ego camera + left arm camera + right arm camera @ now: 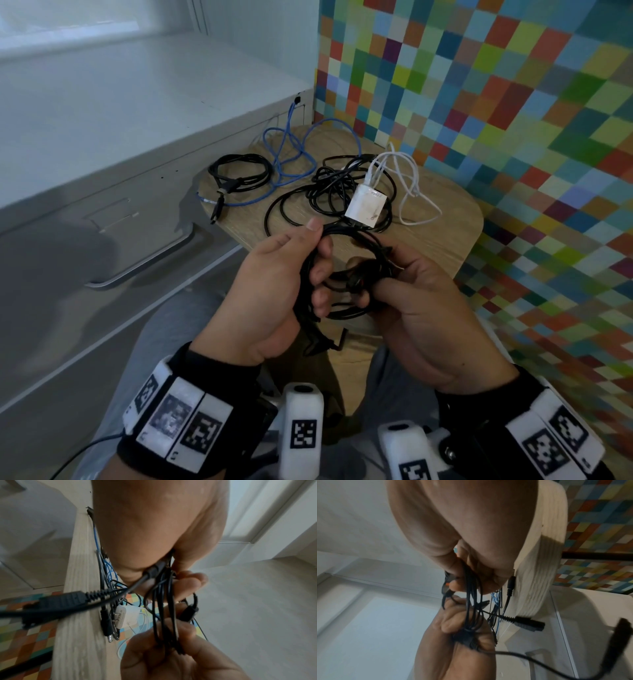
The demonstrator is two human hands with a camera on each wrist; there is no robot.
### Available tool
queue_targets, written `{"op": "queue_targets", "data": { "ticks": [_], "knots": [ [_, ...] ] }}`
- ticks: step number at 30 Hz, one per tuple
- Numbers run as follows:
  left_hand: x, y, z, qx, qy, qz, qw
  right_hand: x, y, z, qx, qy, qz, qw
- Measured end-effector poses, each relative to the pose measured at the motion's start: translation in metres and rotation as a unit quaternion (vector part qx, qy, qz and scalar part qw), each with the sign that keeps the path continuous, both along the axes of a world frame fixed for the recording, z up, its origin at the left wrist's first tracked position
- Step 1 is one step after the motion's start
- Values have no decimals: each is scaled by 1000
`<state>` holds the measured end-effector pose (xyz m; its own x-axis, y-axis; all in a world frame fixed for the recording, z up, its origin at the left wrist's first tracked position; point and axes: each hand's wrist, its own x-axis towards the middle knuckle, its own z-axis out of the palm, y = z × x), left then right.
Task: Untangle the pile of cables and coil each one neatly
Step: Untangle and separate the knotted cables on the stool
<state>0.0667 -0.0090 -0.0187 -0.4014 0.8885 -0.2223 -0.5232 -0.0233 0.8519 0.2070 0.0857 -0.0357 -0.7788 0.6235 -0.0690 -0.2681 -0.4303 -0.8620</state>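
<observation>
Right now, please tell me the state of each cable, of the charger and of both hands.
left hand: grips the black cable loops.
right hand: grips the same loops on the other side.
black cable in hand: partly coiled, held above the table edge.
black cable pile: still tangled, on the table.
white charger: lying on the pile, white cable loose.
blue cable: loose, uncoiled.
coiled black cable: coiled, set aside.

Black wristbands (pixel 219 373), white marker blocks (pixel 178 425), grey trousers (pixel 161 346)
</observation>
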Motion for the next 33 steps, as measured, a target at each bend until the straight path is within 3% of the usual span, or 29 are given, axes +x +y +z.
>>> {"op": "queue_targets", "data": {
  "ticks": [8,14,18,21,29,33],
  "knots": [
    [2,2,-6,19,11,-15,1000,1,7,0,16,-16,49,999],
    [-1,1,-6,4,105,28,994,5,2,-2,41,12,98,994],
    [2,4,-5,1,96,55,994,1,-4,-1,59,22,87,994],
    [7,7,-4,28,76,76,994,-1,-6,1,33,45,67,996],
    [10,5,-5,76,175,109,975,8,4,12,-81,52,88,992],
    [12,4,-6,87,248,137,955,6,-2,17,21,14,81,996]
  ]
}}
